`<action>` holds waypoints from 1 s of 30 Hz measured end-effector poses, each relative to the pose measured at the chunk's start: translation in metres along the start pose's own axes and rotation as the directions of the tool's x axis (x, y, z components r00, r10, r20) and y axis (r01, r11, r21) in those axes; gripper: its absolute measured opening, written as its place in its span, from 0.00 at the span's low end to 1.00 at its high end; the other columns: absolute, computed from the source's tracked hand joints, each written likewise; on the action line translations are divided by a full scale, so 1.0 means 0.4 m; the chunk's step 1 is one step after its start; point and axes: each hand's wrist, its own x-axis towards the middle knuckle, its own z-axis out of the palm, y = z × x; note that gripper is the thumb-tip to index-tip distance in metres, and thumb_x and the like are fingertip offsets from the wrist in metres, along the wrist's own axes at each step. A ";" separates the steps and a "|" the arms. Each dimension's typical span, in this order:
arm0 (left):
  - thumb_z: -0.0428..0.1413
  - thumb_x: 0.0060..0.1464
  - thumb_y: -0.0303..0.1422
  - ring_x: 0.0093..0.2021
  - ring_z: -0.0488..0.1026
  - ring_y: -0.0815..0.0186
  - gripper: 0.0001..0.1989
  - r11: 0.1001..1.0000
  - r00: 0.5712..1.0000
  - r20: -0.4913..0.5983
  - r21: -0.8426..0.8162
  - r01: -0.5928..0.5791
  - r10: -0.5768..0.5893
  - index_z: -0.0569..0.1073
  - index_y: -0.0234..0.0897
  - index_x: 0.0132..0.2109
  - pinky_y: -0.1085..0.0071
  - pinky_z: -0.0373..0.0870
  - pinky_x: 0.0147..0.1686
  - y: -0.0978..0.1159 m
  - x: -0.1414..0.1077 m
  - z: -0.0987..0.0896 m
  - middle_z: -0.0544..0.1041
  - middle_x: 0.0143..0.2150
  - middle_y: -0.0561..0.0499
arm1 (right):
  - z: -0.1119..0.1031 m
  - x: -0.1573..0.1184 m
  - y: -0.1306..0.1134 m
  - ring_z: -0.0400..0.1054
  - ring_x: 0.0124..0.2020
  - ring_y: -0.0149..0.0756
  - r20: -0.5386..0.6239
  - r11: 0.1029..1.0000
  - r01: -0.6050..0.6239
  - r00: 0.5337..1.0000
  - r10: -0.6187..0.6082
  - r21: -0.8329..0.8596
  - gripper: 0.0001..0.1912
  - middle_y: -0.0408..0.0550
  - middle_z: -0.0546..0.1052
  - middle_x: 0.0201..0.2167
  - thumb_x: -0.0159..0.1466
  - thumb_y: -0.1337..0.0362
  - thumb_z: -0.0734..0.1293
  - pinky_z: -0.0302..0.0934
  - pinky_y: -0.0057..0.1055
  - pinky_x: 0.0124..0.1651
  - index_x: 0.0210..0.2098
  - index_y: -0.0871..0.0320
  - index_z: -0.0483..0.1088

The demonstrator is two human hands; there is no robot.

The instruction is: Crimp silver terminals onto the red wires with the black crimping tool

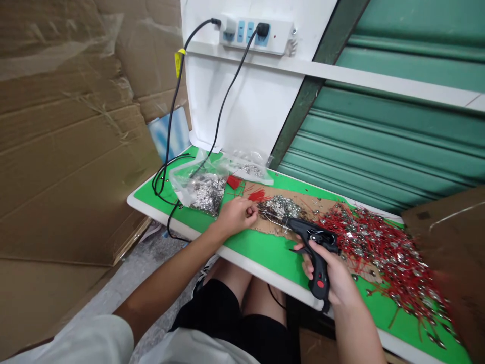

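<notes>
My right hand (331, 270) is wrapped round the handle of a black glue gun (316, 242), whose metal nozzle points left. Near that nozzle, the fingers of my left hand (238, 216) are pressed together over the cardboard strip (275, 228); what they hold, if anything, is too small to tell. Just right of my left hand lies a heap of small silvery pieces (282, 206), with red sticks (257, 195) behind it. A large pile of red sticks with shiny metal pieces (379, 247) spreads to the right of the glue gun.
Clear bags of metal pieces (208, 193) stand at the back left of the green table (250, 253). Black cables run up to a power strip (255, 35). Large cardboard (68, 151) flanks the left side, more the right.
</notes>
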 end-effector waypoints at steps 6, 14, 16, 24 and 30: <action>0.57 0.50 0.29 0.34 0.70 0.67 0.02 1.000 0.999 0.024 0.001 0.030 -0.030 0.75 0.37 0.32 0.71 0.66 0.38 0.004 0.003 -0.005 0.77 0.30 0.53 | 0.000 -0.003 -0.002 0.55 0.13 0.27 0.014 0.999 -0.023 1.000 0.024 -0.039 0.19 0.42 0.64 0.12 0.50 0.52 0.75 0.52 0.24 0.13 0.30 0.62 0.78; 0.58 0.48 0.29 0.33 0.70 0.67 0.02 0.999 1.000 -0.006 -0.024 0.025 -0.025 0.75 0.37 0.30 0.72 0.65 0.36 0.002 0.002 -0.001 0.77 0.29 0.53 | 0.000 -0.008 -0.002 0.57 0.13 0.27 0.013 0.995 -0.047 0.999 0.048 -0.085 0.20 0.43 0.64 0.12 0.49 0.50 0.75 0.52 0.23 0.14 0.30 0.62 0.78; 0.58 0.48 0.29 0.33 0.70 0.67 0.02 0.999 1.000 -0.006 -0.024 0.028 -0.028 0.76 0.37 0.30 0.72 0.65 0.37 0.002 0.002 -0.001 0.77 0.29 0.53 | 0.000 -0.011 -0.003 0.57 0.13 0.27 -0.001 0.991 -0.072 0.997 0.073 -0.108 0.22 0.43 0.64 0.12 0.49 0.48 0.75 0.51 0.23 0.14 0.31 0.63 0.78; 0.57 0.49 0.28 0.33 0.70 0.67 0.02 0.999 1.000 -0.017 -0.048 0.019 -0.020 0.76 0.37 0.31 0.71 0.64 0.37 0.002 0.002 -0.002 0.77 0.29 0.53 | -0.001 -0.008 -0.002 0.58 0.13 0.28 -0.035 0.990 -0.072 0.997 0.068 -0.120 0.21 0.44 0.66 0.12 0.48 0.48 0.75 0.51 0.24 0.15 0.28 0.62 0.77; 0.57 0.49 0.28 0.33 0.69 0.68 0.03 0.999 0.999 -0.028 -0.051 0.016 -0.017 0.76 0.37 0.31 0.72 0.65 0.37 -0.003 0.000 0.001 0.76 0.29 0.53 | 0.008 -0.010 -0.005 0.57 0.12 0.28 -0.084 0.989 -0.083 0.994 0.073 -0.121 0.22 0.45 0.66 0.12 0.46 0.48 0.76 0.50 0.24 0.14 0.26 0.62 0.76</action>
